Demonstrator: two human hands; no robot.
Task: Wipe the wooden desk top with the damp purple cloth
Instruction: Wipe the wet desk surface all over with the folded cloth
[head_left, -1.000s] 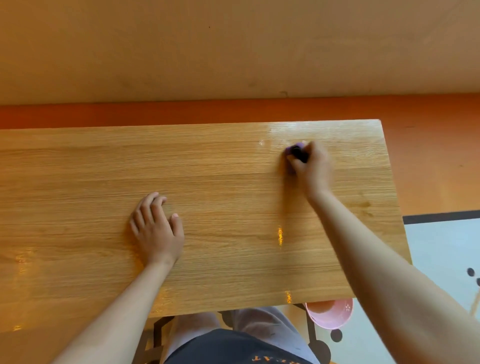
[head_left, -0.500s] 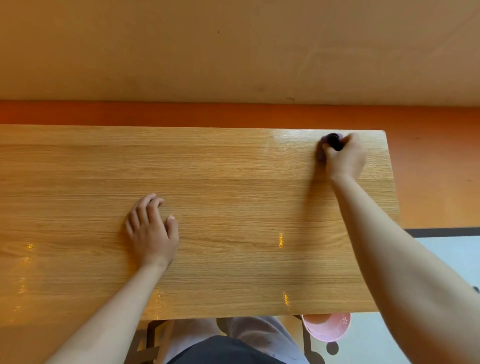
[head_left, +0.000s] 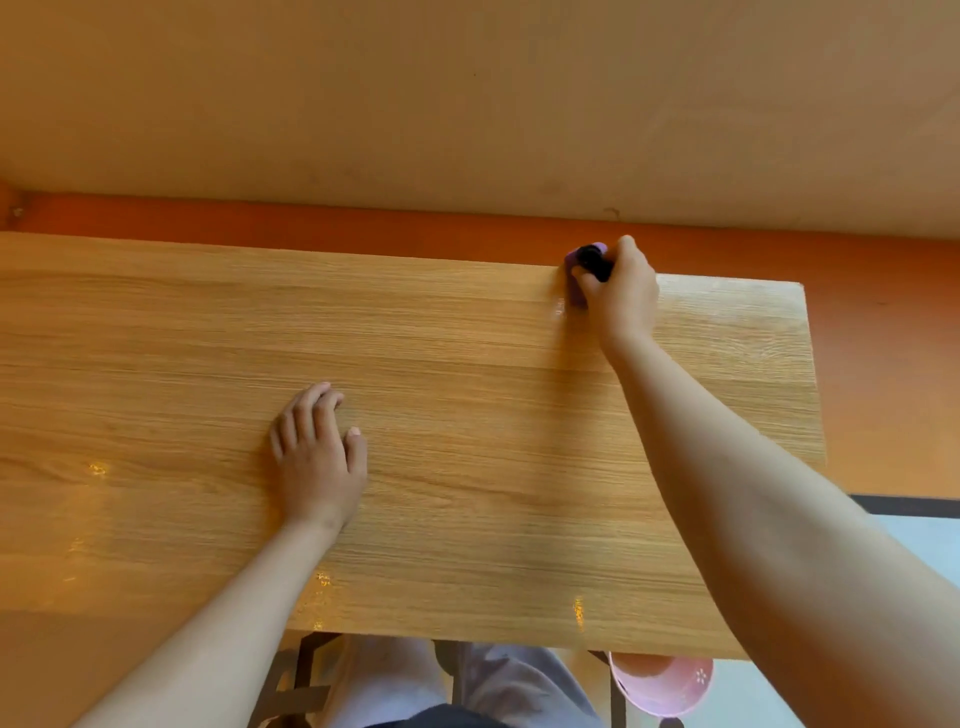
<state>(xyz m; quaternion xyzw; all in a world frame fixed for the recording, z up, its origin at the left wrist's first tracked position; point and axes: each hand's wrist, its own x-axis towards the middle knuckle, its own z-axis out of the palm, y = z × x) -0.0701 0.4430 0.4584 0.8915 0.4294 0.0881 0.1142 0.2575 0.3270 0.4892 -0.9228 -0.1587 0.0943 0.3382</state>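
Observation:
The wooden desk top (head_left: 467, 364) fills the middle of the view. My right hand (head_left: 621, 296) grips a bunched purple cloth (head_left: 575, 291) at the desk's far edge, right of centre; only a small purple part and a dark fold of the cloth show past my fingers. A wet sheen lies on the wood to the right of that hand. Flat on the desk near its middle lies my left hand (head_left: 317, 457), fingers straight and holding nothing.
A pink bowl (head_left: 660, 686) sits on the floor below the desk's near right corner. An orange strip and a tan wall run behind the far edge. My legs and the desk frame show under the near edge.
My right hand carried the cloth to the far right corner, then back left along the far edge. My left hand stayed planted on the desk.

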